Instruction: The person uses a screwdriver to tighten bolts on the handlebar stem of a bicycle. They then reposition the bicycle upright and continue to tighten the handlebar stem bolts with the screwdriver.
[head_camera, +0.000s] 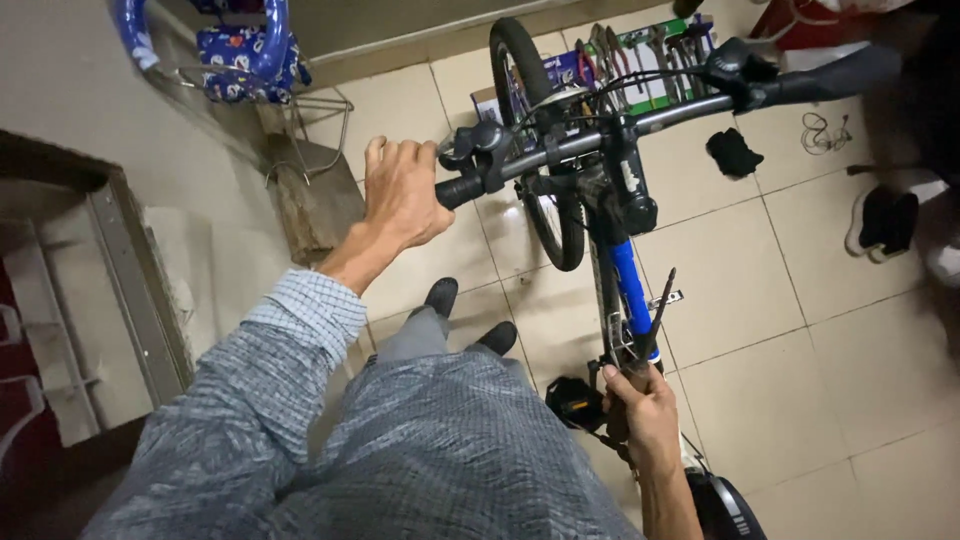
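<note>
Black rubber shows just past the left hand (405, 195), which is closed around the left grip of the handlebar (600, 140) of a bicycle (610, 250) standing on the tiled floor (760, 330). The bicycle has a blue frame tube (630, 290) and its front wheel (535, 140) points away from the person, turned slightly to the side. The right grip (830, 78) sticks out free at the upper right, with nothing on it

Lower down, the right hand (645, 415) is clamped on a thin dark tool (655, 315), a long shaft that rises at a slant just beside the frame; what kind of tool it is cannot be told. A black pedal (575, 400) sits just left of that hand

The person wears a checked blue-grey shirt, and two dark shoes (465, 315) show on the floor between the arms. Beyond the front wheel lies a set of wrenches (640, 55) in a tray. A black cloth (733, 152) rests on the tiles near the handlebar, and a blue child's chair (240, 45) stands at the upper left
</note>
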